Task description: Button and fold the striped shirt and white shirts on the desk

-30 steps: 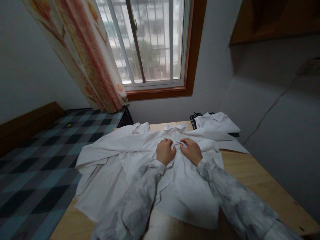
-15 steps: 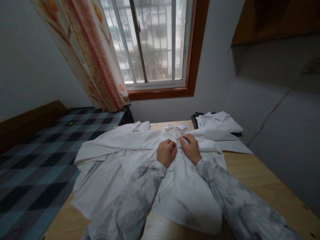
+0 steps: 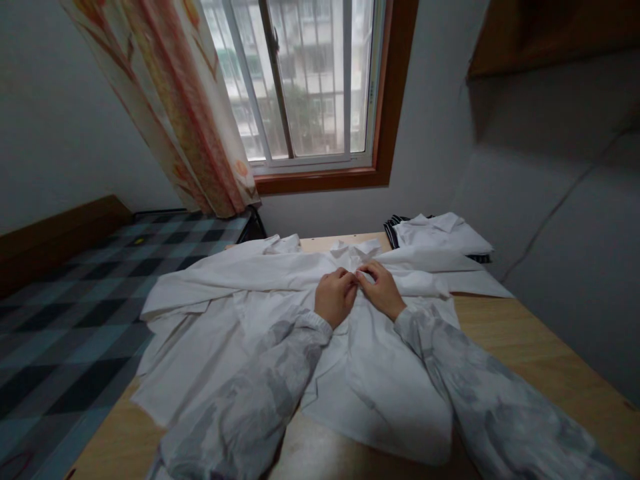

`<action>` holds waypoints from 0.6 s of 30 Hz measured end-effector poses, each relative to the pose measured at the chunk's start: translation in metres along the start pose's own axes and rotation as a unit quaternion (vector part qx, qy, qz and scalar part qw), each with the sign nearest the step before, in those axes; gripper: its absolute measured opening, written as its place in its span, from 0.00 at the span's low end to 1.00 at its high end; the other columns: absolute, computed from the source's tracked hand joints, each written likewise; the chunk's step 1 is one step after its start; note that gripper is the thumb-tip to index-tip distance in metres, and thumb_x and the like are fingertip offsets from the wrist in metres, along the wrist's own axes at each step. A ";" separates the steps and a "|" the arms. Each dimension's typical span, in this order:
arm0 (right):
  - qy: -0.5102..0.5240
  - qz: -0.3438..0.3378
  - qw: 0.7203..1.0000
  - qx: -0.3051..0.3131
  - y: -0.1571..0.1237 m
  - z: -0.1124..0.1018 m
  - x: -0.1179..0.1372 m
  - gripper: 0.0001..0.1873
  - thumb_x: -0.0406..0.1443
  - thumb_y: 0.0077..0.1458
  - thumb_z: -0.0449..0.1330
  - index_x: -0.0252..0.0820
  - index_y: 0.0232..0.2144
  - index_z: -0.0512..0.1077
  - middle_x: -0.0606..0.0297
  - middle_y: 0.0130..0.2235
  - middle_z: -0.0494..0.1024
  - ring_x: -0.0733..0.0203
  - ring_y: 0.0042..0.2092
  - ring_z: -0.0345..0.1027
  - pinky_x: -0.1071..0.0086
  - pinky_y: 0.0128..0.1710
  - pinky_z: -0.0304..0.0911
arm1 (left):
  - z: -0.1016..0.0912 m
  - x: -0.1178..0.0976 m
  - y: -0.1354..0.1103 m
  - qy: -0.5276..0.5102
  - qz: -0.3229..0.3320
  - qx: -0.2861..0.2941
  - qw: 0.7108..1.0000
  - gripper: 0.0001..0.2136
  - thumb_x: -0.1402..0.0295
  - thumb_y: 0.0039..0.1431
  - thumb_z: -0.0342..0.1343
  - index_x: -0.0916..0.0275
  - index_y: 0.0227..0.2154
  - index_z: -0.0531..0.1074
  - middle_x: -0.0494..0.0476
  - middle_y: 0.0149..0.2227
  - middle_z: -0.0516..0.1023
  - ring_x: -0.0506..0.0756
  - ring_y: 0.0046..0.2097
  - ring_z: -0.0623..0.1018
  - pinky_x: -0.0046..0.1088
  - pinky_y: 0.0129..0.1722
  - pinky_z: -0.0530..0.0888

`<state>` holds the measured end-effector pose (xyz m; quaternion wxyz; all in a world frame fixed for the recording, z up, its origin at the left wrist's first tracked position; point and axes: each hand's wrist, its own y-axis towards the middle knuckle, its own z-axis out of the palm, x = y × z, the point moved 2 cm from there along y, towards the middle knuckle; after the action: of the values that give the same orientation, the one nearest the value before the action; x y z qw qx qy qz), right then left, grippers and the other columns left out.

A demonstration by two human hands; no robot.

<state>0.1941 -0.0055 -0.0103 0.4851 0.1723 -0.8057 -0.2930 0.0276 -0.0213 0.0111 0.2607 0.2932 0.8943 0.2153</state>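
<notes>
A white long-sleeved shirt (image 3: 200, 350) lies spread across the wooden table, its collar at the far side and its hem towards me. My left hand (image 3: 336, 297) pinches the front opening of the shirt just below the collar. Close against it, my right hand (image 3: 381, 291) also pinches the cloth, and the fingertips of both hands meet there. The fingers hide whatever small part of the front lies between them. Both shirt sleeves lie out to the sides, with folds in the cloth.
Folded clothes, a white shirt (image 3: 445, 235) over dark striped cloth, sit at the table's far right corner. A bed with a checked cover (image 3: 65, 347) adjoins the wooden table (image 3: 540, 353) on the left. Beyond are a curtain (image 3: 200, 133) and a window (image 3: 315, 93).
My fingertips have come closer together at the shirt's front, with the right hand shifting slightly left. The whole view has tilted a little.
</notes>
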 end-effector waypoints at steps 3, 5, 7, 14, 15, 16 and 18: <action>0.004 0.016 0.999 0.029 -0.002 0.001 -0.007 0.06 0.37 0.63 0.62 0.44 0.34 0.78 0.62 0.37 0.81 0.54 0.42 0.75 0.62 0.46 0.68 | 0.004 0.004 0.000 -0.047 -0.038 -0.014 0.998 0.01 0.70 0.62 0.63 0.58 0.35 0.79 0.55 0.38 0.81 0.56 0.39 0.79 0.33 0.43 0.72; -0.008 0.021 0.998 0.051 -0.003 0.002 -0.010 0.05 0.35 0.61 0.62 0.44 0.33 0.79 0.62 0.36 0.82 0.53 0.41 0.76 0.62 0.45 0.68 | 0.007 0.008 0.000 -0.078 -0.077 -0.007 0.994 0.01 0.70 0.59 0.65 0.59 0.32 0.79 0.53 0.34 0.81 0.55 0.36 0.78 0.31 0.38 0.71; -0.023 0.014 0.997 0.068 -0.004 0.002 -0.012 0.04 0.34 0.59 0.63 0.44 0.33 0.79 0.61 0.36 0.82 0.53 0.41 0.76 0.63 0.45 0.67 | 0.009 0.012 0.002 -0.114 -0.116 -0.002 0.987 0.02 0.69 0.59 0.64 0.60 0.31 0.79 0.53 0.32 0.80 0.54 0.34 0.78 0.30 0.36 0.70; -0.034 0.024 0.997 0.060 -0.004 0.002 -0.016 0.03 0.34 0.59 0.63 0.43 0.33 0.79 0.62 0.36 0.83 0.54 0.40 0.77 0.63 0.44 0.67 | 0.011 0.020 0.004 -0.096 -0.116 -0.038 0.988 0.03 0.73 0.56 0.64 0.63 0.34 0.79 0.55 0.35 0.78 0.53 0.34 0.76 0.30 0.38 0.71; -0.031 0.029 0.997 0.057 -0.004 0.002 -0.016 0.04 0.35 0.59 0.63 0.43 0.34 0.79 0.61 0.36 0.83 0.53 0.40 0.77 0.63 0.44 0.67 | 0.011 0.020 0.003 -0.088 -0.110 -0.033 0.990 0.03 0.72 0.56 0.65 0.63 0.34 0.80 0.55 0.35 0.78 0.54 0.34 0.76 0.30 0.37 0.71; -0.029 0.032 0.998 0.055 -0.004 0.002 -0.017 0.04 0.35 0.60 0.63 0.43 0.34 0.79 0.61 0.36 0.83 0.53 0.40 0.77 0.62 0.44 0.67 | 0.012 0.020 0.003 -0.083 -0.106 -0.025 0.991 0.03 0.70 0.57 0.66 0.62 0.34 0.81 0.55 0.34 0.78 0.54 0.34 0.76 0.30 0.37 0.71; -0.031 0.029 0.998 0.052 -0.004 0.002 -0.018 0.04 0.36 0.60 0.63 0.43 0.34 0.78 0.61 0.36 0.83 0.53 0.40 0.76 0.62 0.44 0.67 | 0.013 0.020 0.003 -0.081 -0.106 -0.010 0.991 0.04 0.68 0.59 0.66 0.62 0.35 0.83 0.55 0.33 0.79 0.54 0.33 0.76 0.31 0.37 0.71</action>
<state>0.2008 0.0021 -0.0256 0.4589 0.1643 -0.8391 -0.2417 0.0226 -0.0035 -0.0036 0.3567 0.2104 0.8940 0.1710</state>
